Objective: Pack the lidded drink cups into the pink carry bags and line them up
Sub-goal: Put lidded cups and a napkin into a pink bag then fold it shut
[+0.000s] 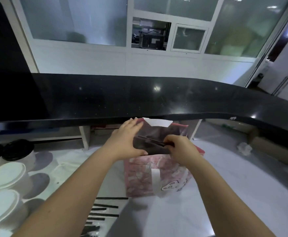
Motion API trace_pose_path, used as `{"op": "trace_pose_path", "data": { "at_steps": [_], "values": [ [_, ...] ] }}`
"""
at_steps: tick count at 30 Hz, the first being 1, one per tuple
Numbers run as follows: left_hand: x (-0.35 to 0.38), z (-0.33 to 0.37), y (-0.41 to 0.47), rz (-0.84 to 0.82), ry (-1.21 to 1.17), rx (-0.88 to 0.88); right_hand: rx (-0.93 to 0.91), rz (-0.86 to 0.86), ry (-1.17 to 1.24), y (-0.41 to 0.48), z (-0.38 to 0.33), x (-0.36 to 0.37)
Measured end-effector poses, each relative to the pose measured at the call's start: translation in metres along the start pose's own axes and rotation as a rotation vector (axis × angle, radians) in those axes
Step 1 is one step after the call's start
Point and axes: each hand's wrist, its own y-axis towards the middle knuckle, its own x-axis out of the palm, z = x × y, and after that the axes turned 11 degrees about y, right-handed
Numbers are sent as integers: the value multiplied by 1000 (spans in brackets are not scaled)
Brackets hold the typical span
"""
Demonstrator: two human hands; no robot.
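The pink bag [139,177] stands upright on the white counter [233,185], in the middle of the view, with its mouth held open by both hands. The left hand [124,139] lies at the 10 o'clock side of the mouth. Its fingers [133,122] are straight and a little spread against the bag wall, and the thumb reaches along the near rim. The right hand [180,149] is at the 3 o'clock side, and its fingers [168,140] pinch the near rim. The inside is dark, so I cannot tell if a cup is already in it.

The bag looks thin and light. I think that if one hand lets go to fetch a cup, the mouth can fold shut or the bag can tip over. The cups with white lids [8,171] wait well apart at 8 o'clock, so the reach is long. The black straws [103,211] at 7 o'clock lie near the left arm and could be swept away.
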Motion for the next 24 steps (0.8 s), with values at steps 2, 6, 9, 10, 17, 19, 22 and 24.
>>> {"op": "trace_pose_path", "data": {
  "at_steps": [2,6,9,10,17,19,22,24],
  "values": [
    [-1,-2,-1,31,-20,-2,-11,7,-145,6,-2,4],
    [-2,-4,-9,68,1,7,-63,-4,-250,11,-15,10],
    [-2,-10,-17,127,30,-9,-65,37,-170,6,-27,9],
    [-2,-14,-21,157,32,-18,-75,63,-133,2,-31,10],
    [-20,-59,-49,224,102,-156,-175,16,97,-8,-97,21],
    [-21,-78,-61,246,157,-212,-253,0,128,-6,-119,37],
    [-13,-107,-86,216,175,-320,-376,-13,158,-5,-146,71],
    [-2,-124,-105,158,192,-397,-403,-72,110,0,-160,97]
  ]
}}
